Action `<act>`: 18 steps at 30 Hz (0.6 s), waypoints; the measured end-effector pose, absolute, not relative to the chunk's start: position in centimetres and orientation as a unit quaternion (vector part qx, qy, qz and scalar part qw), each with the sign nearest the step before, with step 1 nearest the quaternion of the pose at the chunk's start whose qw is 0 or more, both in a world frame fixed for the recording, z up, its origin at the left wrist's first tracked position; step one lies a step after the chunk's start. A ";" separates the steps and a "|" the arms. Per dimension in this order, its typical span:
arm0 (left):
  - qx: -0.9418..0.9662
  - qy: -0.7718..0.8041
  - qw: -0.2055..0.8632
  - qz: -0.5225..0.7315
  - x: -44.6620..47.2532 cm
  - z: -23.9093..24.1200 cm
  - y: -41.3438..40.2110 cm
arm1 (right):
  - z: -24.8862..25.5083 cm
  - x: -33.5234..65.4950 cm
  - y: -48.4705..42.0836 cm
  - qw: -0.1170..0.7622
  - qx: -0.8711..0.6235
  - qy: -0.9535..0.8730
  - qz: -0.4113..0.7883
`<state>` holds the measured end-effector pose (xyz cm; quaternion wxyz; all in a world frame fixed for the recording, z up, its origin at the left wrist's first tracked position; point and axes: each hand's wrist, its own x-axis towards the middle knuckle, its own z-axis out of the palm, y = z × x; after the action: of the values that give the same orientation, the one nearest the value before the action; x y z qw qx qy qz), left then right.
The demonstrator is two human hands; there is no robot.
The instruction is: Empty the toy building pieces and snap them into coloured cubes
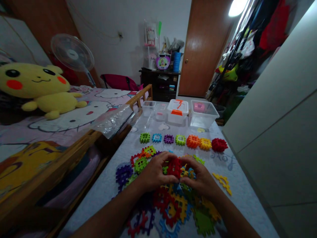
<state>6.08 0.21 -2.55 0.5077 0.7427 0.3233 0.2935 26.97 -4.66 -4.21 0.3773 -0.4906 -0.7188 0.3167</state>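
Between my two hands is a red building block (174,168) with notched edges, held above a pile of loose pieces. My left hand (158,170) grips its left side, thumb below and fingers on top. On the other side, my right hand (198,173) pinches it the same way. Beneath and around them lie many flat notched pieces in several colours, such as a purple piece (123,174), a green piece (141,164) and a yellow piece (182,205). Part of the pile is hidden by my hands and forearms.
Beyond the pile runs a row of blocks, from a green block (145,138) to red pieces (219,144). Behind it stand a lidded box (177,114) and an open clear bin (204,115). A wooden bed rail (74,155) borders the table's left; a pale cabinet (277,132) stands right.
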 end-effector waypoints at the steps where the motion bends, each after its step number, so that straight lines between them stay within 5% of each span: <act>1: 0.750 0.317 0.503 0.289 6.0 -2.5 0.3 | -4.3 26.8 -4.7 0.379 -0.491 -0.712 0.329; 12: 0.796 0.292 0.449 0.283 5.7 -2.3 0.5 | -4.4 25.4 -4.8 0.411 -0.464 -0.731 0.286; 18: 0.823 0.343 0.354 0.282 5.0 -2.3 1.0 | -4.9 26.2 -4.6 0.541 -0.453 -0.602 0.374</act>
<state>5.01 1.01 -2.29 0.3545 0.8227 0.3434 0.2821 26.17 -4.57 -4.92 0.5409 -0.4530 -0.6018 0.3742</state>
